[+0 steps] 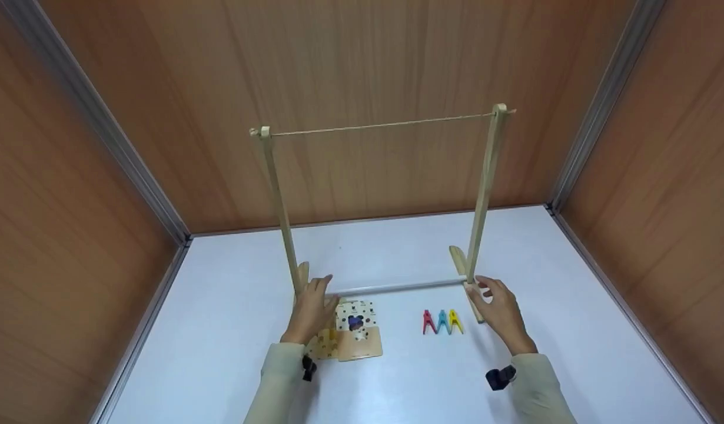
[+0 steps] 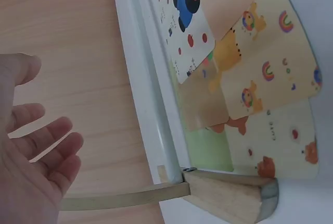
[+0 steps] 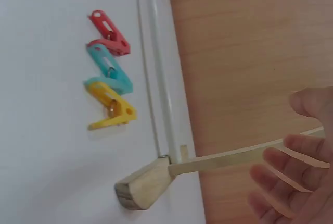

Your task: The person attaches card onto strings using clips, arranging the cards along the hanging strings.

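A wooden drying-line stand has two upright posts, with a cord (image 1: 374, 126) tied across their tops and a pale rod (image 1: 403, 287) joining them low down. My left hand (image 1: 309, 312) overlaps the foot of the left post (image 1: 279, 203) in the head view. In the left wrist view its fingers are loosely bent and hold nothing. Beside the lower right post (image 1: 484, 188) is my right hand (image 1: 500, 312), its relaxed fingers around the post without gripping it. The right wooden foot (image 3: 143, 187) shows fully in the right wrist view.
Several overlapping printed cards (image 1: 359, 344) lie by the left hand, one with bear pictures (image 2: 281, 148). Red (image 1: 428, 321), blue (image 1: 442, 322) and yellow (image 1: 455, 321) clothespins stand in a row near the right foot. Wood-grain panels (image 1: 374, 176) enclose the white table (image 1: 397, 388).
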A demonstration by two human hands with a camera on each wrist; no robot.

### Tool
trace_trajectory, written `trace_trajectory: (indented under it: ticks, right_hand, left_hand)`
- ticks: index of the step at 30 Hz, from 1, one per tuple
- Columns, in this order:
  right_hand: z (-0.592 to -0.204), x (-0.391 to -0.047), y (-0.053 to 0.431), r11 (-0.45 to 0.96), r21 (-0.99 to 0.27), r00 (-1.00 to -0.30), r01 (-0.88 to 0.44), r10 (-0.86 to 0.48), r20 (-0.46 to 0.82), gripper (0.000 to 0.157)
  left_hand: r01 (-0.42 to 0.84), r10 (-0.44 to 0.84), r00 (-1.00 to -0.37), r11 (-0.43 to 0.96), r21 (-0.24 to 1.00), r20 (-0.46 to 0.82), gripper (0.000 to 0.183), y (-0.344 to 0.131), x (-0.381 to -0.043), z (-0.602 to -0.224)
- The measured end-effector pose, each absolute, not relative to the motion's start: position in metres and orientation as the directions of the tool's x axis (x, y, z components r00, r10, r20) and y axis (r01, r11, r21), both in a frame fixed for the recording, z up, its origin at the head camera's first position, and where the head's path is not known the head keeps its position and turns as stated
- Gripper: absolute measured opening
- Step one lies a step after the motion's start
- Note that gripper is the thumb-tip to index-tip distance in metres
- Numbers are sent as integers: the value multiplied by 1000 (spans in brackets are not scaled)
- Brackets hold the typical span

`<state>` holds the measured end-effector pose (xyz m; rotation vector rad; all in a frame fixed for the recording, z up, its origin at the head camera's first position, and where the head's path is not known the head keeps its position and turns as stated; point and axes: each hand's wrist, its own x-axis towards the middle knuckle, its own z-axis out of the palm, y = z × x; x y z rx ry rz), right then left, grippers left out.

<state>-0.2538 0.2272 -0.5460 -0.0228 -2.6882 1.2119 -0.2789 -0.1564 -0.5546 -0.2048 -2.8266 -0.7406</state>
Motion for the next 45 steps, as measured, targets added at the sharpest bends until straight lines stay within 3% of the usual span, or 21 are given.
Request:
trace_trajectory:
  ticks: [10,24,31,45]
  right_hand:
    - [-585,-244,223,589,-807,-992,45,120,32,33]
    - [-612,-237,213,567,-804,-983,178,140,-119,36]
    - [-618,-237,208,552,-818,-983,161,161,-85,34]
    - [-628,-241,200,574,-809,-988,129,146,-54,38]
  left_hand:
    - [28,55,-998,795,606,-26,37,-156,-283,-576]
    - [-101,82,-974,685,721,-214,31,-165,-284,-599]
    - [-149,62,-964,676,721,-258,32,-164,-289,-605]
    - [-133,77,-968,652,747,-240,53,-165,-292,-612]
